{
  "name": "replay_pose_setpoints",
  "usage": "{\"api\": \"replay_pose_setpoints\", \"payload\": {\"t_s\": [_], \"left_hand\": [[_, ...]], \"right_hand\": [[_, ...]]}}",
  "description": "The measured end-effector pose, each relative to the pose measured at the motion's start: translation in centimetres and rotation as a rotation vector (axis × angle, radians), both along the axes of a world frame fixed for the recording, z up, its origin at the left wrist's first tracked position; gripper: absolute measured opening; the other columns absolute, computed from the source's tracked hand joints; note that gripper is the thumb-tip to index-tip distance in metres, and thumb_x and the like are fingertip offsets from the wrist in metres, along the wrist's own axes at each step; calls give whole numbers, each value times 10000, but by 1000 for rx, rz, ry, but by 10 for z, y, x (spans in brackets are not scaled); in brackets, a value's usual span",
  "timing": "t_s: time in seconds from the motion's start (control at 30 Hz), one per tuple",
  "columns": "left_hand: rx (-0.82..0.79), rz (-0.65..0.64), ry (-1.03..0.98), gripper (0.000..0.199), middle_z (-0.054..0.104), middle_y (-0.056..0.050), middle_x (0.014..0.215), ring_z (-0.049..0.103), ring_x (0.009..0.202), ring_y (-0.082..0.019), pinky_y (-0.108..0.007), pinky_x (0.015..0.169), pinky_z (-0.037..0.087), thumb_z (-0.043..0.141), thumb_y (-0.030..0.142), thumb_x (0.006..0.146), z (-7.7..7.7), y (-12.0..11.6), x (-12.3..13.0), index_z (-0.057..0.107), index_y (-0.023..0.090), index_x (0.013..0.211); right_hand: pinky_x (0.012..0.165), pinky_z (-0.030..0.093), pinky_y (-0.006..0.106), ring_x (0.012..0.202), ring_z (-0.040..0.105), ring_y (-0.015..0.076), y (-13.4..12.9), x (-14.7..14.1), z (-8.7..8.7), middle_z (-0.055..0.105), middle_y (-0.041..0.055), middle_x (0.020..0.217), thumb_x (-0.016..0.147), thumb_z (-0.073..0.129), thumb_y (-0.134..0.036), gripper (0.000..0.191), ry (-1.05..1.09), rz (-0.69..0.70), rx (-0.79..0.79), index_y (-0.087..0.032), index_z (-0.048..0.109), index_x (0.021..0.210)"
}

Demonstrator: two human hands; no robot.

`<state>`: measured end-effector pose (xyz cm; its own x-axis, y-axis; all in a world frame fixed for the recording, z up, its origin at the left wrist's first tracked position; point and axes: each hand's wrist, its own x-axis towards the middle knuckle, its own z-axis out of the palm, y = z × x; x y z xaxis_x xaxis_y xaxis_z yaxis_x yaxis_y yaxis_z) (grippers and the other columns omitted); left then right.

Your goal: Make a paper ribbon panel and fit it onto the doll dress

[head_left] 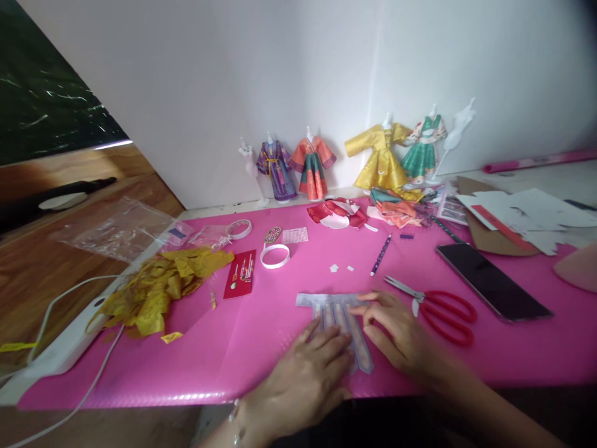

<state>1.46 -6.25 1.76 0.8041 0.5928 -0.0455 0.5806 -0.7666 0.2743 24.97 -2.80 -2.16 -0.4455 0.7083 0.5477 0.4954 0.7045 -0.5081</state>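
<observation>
A pale blue-grey fabric piece [342, 318] lies on the pink table cover near its front edge. It has a straight band [305, 300] along the top and several long strips running down from it, one ending in a point. My left hand [310, 367] rests over the lower left of the strips, fingers stretched out and hiding part of them. At the band's right end, my right hand [396, 323] touches the fabric with its fingertips, fingers apart and loosely bent. Red-handled scissors [448, 308] lie just right of that hand.
Behind stand small mannequins, several dressed, including a yellow robe [380, 155]. Crumpled yellow fabric [172, 283], a red card [240, 274] and a white tape roll [275, 256] lie left. Rightward are a pen [381, 255], a phone [494, 280] and paper sheets [527, 214].
</observation>
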Motion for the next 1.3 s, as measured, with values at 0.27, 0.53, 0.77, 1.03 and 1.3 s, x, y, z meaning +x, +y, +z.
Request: {"api": "replay_pose_setpoints", "payload": {"t_s": [0.27,0.53,0.77,1.03,1.3], "left_hand": [[8,9,-2,428,503,-42,1491,430,1391,-247,-490,1196,275,406,435,1009,-6,-10,-5,504,240,1378],[95,-52,-34,369,610,-38,1387,519,1319,-237,-437,1169,345,444,404,1004,2,-16,-7,573,222,1299],[167,113,61,410,575,-145,1408,522,1310,-325,-580,1116,385,550,284,939,-1,15,-12,559,157,1328],[168,137,40,512,513,-173,1460,456,1371,-314,-577,1141,343,544,338,944,-17,27,-13,465,167,1421],[146,161,20,502,549,-165,1424,503,1321,-331,-601,1117,358,534,361,940,-13,27,-9,485,177,1405]], "right_hand": [[980,463,438,1139,575,260,0,-3,-5,706,102,1071,942,482,-211,163,-83,-6,-97,-182,614,1034],[963,474,414,1120,588,245,1,-2,-6,707,82,1039,943,482,-194,132,-21,-6,-64,-200,603,996],[966,477,456,1137,582,268,-3,-5,-8,706,90,1070,934,473,-182,110,-39,-75,-48,-212,579,930],[1038,446,556,1259,523,316,-5,-6,-6,663,148,1233,906,490,-184,175,-159,-21,-100,-174,614,1030],[1038,463,559,1277,529,323,-5,-7,-20,648,149,1284,884,539,-194,290,-183,-56,-62,-172,626,1160]]}}
